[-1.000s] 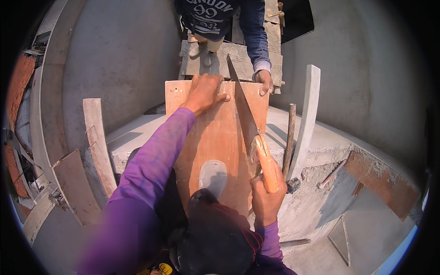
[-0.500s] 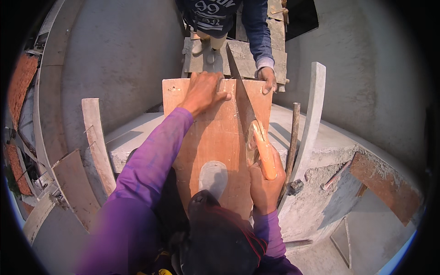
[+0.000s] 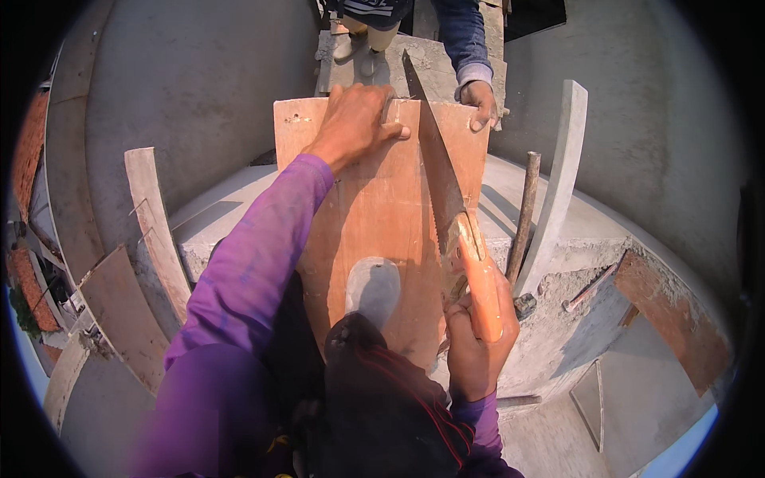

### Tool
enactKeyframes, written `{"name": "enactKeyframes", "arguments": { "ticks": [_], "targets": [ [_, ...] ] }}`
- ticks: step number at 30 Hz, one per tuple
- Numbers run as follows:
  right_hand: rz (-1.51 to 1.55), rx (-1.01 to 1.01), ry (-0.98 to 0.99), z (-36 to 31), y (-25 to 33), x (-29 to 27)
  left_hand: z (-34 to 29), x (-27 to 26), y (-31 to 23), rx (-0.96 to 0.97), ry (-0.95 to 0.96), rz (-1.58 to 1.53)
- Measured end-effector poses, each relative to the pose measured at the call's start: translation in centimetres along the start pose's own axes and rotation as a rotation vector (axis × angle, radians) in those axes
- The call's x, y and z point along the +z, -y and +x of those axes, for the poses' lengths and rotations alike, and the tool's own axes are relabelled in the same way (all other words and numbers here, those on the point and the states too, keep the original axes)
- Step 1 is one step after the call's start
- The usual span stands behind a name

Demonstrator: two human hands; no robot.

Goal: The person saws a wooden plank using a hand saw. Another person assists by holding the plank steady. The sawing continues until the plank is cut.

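Fingers of the right hand are closed around the handle of the saw, while the left hand pinches the far edge of the board, with fingers folded over the edge and thumb on the face. Compared with half a second ago, the saw has come back toward the person: its handle is now farther from the board's far edge, and less of the tip stands out beyond it. This looks like the pulling half of a sawing stroke, and the blade keeps to about the same line. How deep the cut goes, one cannot tell. The left hand has stayed at its place, and so has the co-worker's hand, which holds the board's far right corner; so the board seems well steadied. Everything stands higher in the view, probably because the head has moved.

The board is in front of the person, its near end partly hidden by a dark knee. On both sides of it shows a pale concrete ledge. To the right of the board stand a stick and a grey post; to its left, a plank. Beyond the board, the co-worker's feet are on rough boarding, between plain grey walls.
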State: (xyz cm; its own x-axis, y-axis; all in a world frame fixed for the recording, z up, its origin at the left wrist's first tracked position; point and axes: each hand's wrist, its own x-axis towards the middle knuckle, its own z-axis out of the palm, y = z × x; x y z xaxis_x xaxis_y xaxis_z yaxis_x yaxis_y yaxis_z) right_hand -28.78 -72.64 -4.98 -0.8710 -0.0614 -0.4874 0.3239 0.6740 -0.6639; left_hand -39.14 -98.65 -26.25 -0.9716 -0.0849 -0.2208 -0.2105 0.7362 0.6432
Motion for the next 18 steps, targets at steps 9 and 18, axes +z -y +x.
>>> {"name": "enactKeyframes", "arguments": {
  "ticks": [9, 18],
  "targets": [
    [0.056, -0.114, -0.032, 4.1, -1.7, 2.8, 0.0, 0.4, -0.5, -0.016, -0.013, 0.007],
    [-0.288, -0.145, -0.043, -3.9, -0.8, -2.1, -0.3, -0.2, -0.2, -0.026, -0.010, 0.007]
  ]
}}
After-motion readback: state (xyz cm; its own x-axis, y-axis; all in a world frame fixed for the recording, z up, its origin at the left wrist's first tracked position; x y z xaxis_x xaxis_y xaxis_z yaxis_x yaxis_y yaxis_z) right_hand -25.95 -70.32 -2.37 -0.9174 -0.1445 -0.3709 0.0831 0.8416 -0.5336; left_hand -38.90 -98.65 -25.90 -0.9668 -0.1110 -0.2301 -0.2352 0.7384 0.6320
